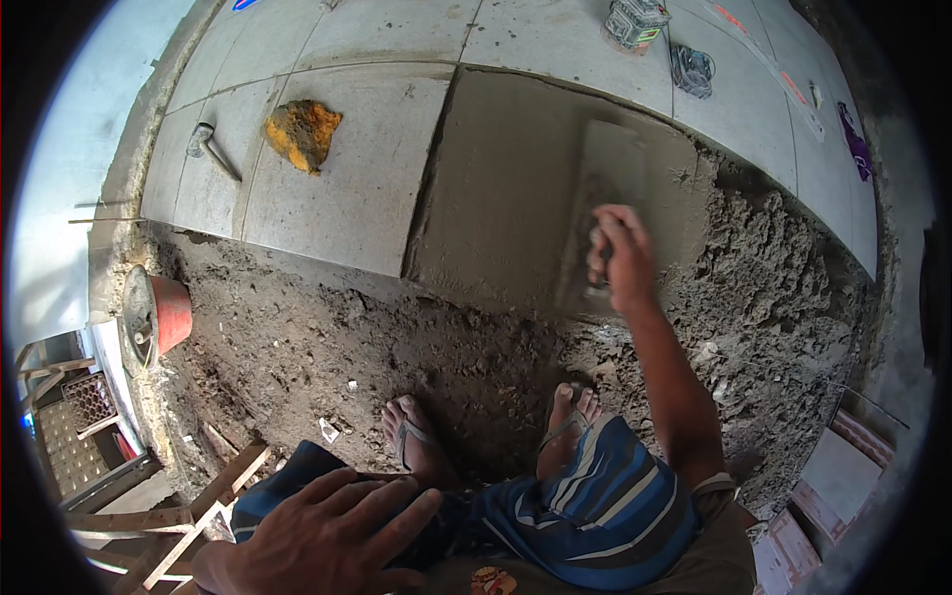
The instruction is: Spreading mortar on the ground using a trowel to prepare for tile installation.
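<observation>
My right hand (625, 258) is closed round the handle of a long flat trowel (610, 164), whose blade is smeared by motion. The blade lies over a smooth patch of wet mortar (506, 188), near its right side. Right of the patch the mortar is rough and lumpy (783, 268). My left hand (337, 531) rests palm down near my left knee, fingers stretched out, holding nothing.
Large grey tiles (372, 169) border the smooth mortar at the left and back. On them lie a mallet (211, 149), a dirty yellow sponge or cloth (302, 134), a tub (635, 25) and a bundled dark cord (692, 69). A red bucket (172, 313) stands at left; wooden pieces (213, 506) lie lower left.
</observation>
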### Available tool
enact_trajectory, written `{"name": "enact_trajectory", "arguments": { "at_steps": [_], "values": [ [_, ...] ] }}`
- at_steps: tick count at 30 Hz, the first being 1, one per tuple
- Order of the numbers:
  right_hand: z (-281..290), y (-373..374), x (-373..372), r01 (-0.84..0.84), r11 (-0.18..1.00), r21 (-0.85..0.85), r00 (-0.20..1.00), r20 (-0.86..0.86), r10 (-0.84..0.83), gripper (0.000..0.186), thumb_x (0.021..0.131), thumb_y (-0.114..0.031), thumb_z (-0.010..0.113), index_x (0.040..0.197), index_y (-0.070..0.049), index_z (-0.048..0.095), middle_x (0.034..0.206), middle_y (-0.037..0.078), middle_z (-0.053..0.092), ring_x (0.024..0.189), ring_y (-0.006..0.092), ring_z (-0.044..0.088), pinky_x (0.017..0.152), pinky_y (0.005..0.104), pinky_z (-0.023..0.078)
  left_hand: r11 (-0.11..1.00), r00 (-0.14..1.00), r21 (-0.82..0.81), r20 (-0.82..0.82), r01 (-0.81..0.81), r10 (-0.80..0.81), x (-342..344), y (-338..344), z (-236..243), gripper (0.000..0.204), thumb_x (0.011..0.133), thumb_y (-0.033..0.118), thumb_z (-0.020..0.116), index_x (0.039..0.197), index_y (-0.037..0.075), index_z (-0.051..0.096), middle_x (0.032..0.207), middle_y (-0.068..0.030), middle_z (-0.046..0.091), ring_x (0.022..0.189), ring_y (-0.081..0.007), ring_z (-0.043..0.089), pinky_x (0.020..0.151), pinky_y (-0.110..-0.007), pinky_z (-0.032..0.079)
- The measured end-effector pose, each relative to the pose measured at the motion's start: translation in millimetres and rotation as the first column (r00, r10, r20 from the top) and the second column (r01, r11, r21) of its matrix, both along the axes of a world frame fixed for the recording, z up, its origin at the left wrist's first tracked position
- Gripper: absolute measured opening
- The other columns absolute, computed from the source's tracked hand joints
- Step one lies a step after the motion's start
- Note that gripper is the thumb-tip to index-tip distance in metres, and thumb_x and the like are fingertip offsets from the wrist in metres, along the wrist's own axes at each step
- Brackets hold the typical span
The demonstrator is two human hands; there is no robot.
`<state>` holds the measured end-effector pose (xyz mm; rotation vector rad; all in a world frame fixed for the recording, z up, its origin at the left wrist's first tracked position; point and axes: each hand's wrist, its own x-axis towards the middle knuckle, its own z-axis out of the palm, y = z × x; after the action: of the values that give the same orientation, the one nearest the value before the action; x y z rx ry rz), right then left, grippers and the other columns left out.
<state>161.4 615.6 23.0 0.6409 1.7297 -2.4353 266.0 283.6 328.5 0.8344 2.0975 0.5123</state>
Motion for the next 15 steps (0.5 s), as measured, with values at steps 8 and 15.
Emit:
{"name": "enact_trajectory", "arguments": {
  "at_steps": [8,15],
  "values": [
    [-35,-126,-35,-0.124,0.991,-0.042,0.984,-0.130,0.118,0.020,0.107,-0.023,0.052,0.114,-0.005,0.058,0.076,0.000,0.051,0.051,0.0091,0.051,0.042,0.0289,0.045,0.988,0.992,-0.089,0.008,0.124,-0.123,-4,21,-10,0.078,0.094,0.053,0.067,0.149,0.001,0.047,0.131,-0.0213,0.064,0.112,-0.0386,0.067,0.099,-0.045,0.052],
    [-69,-130,-38,0.071,0.874,0.481,0.921,-0.367,0.128,0.019,0.104,-0.020,0.053,0.104,-0.004,0.063,0.074,0.004,0.057,0.055,0.0130,0.055,0.056,0.0353,0.049,0.999,1.000,-0.042,0.002,0.022,-0.022,6,24,1,0.083,0.079,0.034,0.080,0.150,0.006,0.047,0.138,-0.0179,0.059,0.118,-0.0383,0.060,0.107,-0.048,0.044]
  ]
}}
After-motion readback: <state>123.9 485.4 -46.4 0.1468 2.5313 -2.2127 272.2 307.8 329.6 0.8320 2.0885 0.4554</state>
